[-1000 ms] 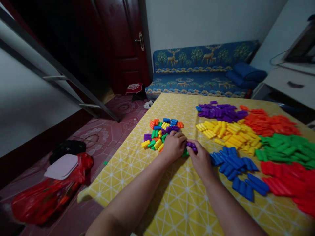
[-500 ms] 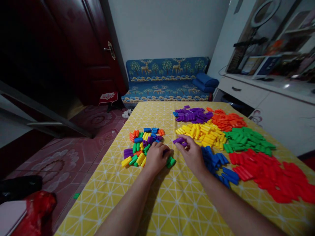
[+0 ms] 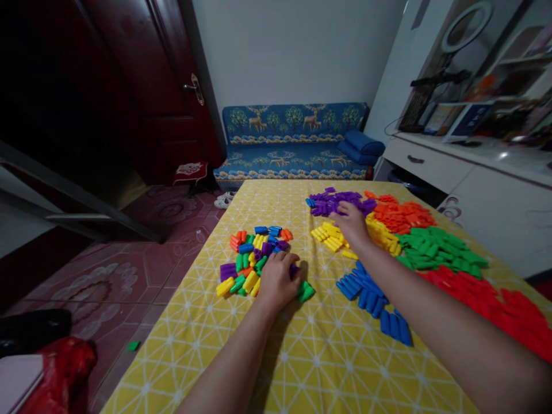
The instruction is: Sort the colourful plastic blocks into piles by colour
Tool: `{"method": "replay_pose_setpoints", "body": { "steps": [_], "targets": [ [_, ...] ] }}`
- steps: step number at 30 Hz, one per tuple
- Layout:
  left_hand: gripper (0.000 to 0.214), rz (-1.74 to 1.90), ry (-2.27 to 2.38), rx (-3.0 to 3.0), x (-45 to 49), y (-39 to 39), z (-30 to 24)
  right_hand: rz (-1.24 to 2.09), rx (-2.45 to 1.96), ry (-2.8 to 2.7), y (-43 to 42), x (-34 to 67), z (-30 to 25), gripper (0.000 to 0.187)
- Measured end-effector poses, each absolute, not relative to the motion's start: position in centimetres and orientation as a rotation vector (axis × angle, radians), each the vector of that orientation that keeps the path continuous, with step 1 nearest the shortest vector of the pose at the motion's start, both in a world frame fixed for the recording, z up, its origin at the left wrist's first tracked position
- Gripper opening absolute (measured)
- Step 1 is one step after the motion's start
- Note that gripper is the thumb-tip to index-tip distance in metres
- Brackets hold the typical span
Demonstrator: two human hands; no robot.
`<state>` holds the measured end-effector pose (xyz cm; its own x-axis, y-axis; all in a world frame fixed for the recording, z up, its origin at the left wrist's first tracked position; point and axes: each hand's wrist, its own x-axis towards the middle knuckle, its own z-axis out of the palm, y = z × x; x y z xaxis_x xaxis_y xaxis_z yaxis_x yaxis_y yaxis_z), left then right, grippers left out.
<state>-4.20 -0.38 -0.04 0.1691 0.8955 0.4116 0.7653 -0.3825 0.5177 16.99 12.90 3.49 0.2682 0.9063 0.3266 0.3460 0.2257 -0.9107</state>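
My left hand (image 3: 279,280) rests at the right side of a mixed heap of plastic building blocks (image 3: 246,261). Its fingers are curled around a purple block (image 3: 294,270), mostly hidden by them. Beside that hand lie green blocks (image 3: 305,291). My right hand (image 3: 351,223) reaches over the yellow blocks (image 3: 330,234) to the near edge of the purple pile (image 3: 330,202). Thumb and fingers there are bent and apart, with no block visible between them.
Sorted piles of orange (image 3: 403,214), green (image 3: 442,250), red (image 3: 483,305) and blue blocks (image 3: 364,290) lie on the right of the yellow-clothed table (image 3: 207,351). A patterned sofa (image 3: 288,155) stands behind. One green piece (image 3: 133,345) is on the floor.
My right hand has moved away and to the right, from beside the left hand to the purple pile. The purple block in it no longer shows. My left hand stays nearly in place.
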Motion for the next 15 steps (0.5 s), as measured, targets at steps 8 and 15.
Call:
{"method": "replay_pose_setpoints", "body": {
  "steps": [8,15],
  "targets": [
    [0.016,1.355,1.353,2.038,-4.6,0.1,-0.4,0.776,-1.257,-1.611,-0.1,10.0,-2.0,0.050],
    [0.009,1.352,1.330,2.036,-4.7,-0.1,-0.2,0.623,-1.300,-1.669,-1.3,8.9,-2.0,0.039]
  ]
}}
